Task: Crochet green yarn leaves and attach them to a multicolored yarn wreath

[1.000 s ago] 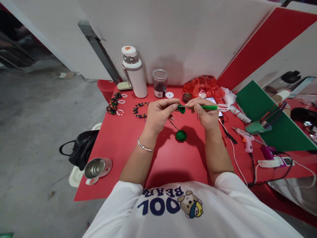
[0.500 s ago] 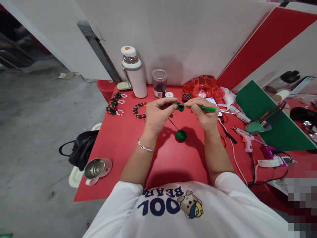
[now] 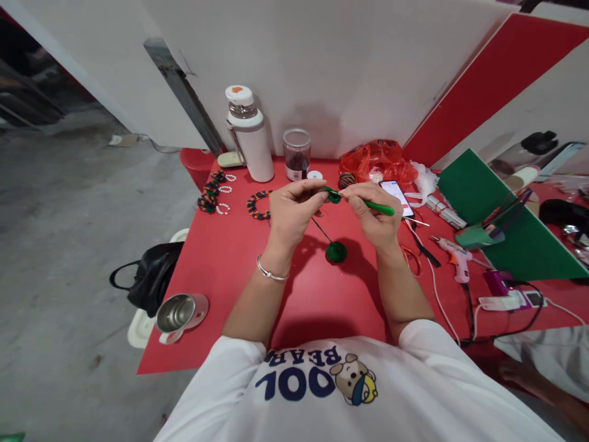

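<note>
The left hand's (image 3: 294,209) grip pinches a small green yarn piece (image 3: 333,196) above the counter (image 3: 331,301). The right hand's (image 3: 375,215) grip holds a green-handled hook (image 3: 380,208), shaft directed at the piece. A strand (image 3: 323,230) (straight, from where I stand) descends to a green yarn ball (image 3: 336,252). Beyond stand a jar (image 3: 297,155) and flask (image 3: 256,147).

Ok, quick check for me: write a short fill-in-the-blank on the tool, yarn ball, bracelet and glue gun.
1. The right grip holds a tool with a handle coloured ____.
2. The yarn ball lies on a table coloured ____.
3. The bracelet circles the ____ wrist.
4. The glue gun lies nearer the ____ grip.

Missing words: green; red; left; right.
</note>
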`<state>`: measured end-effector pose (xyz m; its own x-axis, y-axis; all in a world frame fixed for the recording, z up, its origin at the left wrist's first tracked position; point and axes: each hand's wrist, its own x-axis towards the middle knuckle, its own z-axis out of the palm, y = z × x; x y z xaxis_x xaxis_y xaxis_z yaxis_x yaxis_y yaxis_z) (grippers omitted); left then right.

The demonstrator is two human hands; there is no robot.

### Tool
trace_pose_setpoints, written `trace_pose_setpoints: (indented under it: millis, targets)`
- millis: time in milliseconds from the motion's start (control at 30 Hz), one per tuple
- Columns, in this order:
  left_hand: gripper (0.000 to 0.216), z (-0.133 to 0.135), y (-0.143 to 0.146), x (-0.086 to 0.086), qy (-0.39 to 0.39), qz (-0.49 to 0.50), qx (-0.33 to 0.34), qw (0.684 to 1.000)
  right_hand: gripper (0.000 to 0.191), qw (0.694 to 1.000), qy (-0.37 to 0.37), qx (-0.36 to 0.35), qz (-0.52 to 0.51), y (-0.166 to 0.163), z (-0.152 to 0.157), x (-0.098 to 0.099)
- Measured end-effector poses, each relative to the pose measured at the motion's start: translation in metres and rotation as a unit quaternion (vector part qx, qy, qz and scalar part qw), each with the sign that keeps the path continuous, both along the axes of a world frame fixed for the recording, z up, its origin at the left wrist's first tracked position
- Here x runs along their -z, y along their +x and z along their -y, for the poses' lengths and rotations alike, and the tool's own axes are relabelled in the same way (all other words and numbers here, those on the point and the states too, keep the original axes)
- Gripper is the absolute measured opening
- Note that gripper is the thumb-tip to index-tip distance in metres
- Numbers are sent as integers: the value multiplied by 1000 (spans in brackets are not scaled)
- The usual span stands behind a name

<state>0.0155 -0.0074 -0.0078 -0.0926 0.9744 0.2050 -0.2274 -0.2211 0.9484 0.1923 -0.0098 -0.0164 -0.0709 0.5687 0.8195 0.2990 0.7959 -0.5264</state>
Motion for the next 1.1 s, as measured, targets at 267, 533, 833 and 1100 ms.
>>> trace_pose_setpoints:
  millis: [267,533,833,1100]
  targets:
    - [22,-5,-3,5,-23,29,22,999,14,999,-31,5,-17,0,1,0]
    - [24,-7,-2,6,-48,58,57,996,18,996,-74,-10,-54,5,-3,3]
    - [26,-6,-3,3,-74,80,69,992,21,992,-71,-46,-91,3,-8,7]
    - [26,-5,-3,3,-70,83,63,992,21,993,-87,-67,-42,8,-7,3]
